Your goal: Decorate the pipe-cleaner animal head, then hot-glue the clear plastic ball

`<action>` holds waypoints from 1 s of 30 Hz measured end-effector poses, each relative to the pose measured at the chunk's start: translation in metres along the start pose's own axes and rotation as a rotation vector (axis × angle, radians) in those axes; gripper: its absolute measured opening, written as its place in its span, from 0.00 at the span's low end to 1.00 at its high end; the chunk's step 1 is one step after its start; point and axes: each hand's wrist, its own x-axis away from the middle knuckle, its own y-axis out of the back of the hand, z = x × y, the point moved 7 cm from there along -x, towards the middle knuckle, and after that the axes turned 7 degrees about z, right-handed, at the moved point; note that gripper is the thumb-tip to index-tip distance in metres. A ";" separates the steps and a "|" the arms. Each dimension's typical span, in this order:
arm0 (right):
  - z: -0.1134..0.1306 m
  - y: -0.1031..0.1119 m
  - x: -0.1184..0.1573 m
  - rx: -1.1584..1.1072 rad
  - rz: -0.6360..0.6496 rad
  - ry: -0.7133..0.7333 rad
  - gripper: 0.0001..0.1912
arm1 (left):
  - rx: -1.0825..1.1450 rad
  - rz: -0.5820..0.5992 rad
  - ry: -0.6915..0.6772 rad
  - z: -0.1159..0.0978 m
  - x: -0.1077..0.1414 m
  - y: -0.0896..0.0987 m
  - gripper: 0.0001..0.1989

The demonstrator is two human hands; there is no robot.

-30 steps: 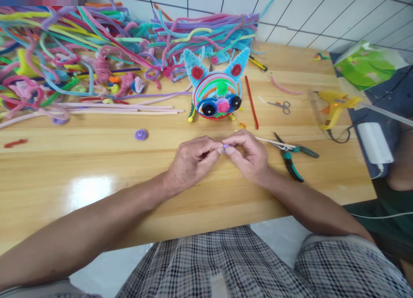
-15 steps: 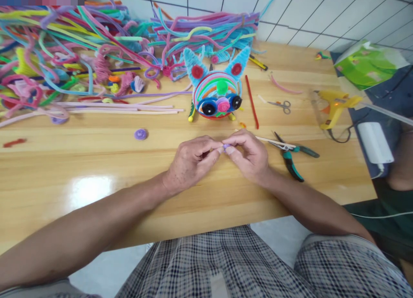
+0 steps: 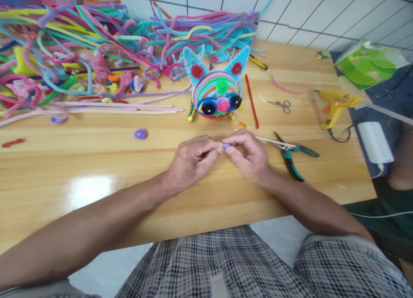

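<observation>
Between the fingertips of both hands is a small purple pipe cleaner coil [image 3: 226,146], mostly covered by the fingers. My left hand [image 3: 195,160] pinches it from the left with thumb and forefinger. From the other side, my right hand [image 3: 248,154] grips it the same way. Just beyond the hands stands a pipe cleaner animal figure [image 3: 217,87] with blue ears, black eyes and a pink spiral nose. A finished-looking purple spiral disc [image 3: 140,134] lies on the table to the left of my hands.
A heap of coloured pipe cleaners [image 3: 106,44] covers the back left. To the right lie pliers [image 3: 288,154], small scissors [image 3: 284,105], a red pipe cleaner [image 3: 252,101] and a yellow glue gun [image 3: 337,104]. A yellow cutter knife [image 3: 259,62] lies behind the figure.
</observation>
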 end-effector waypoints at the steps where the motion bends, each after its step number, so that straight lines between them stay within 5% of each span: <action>1: -0.001 0.000 0.000 -0.003 -0.001 -0.008 0.05 | 0.000 0.002 0.001 0.000 0.000 0.000 0.07; 30: -0.002 -0.001 0.001 0.003 -0.008 -0.019 0.05 | 0.000 0.001 0.004 0.001 0.000 -0.001 0.07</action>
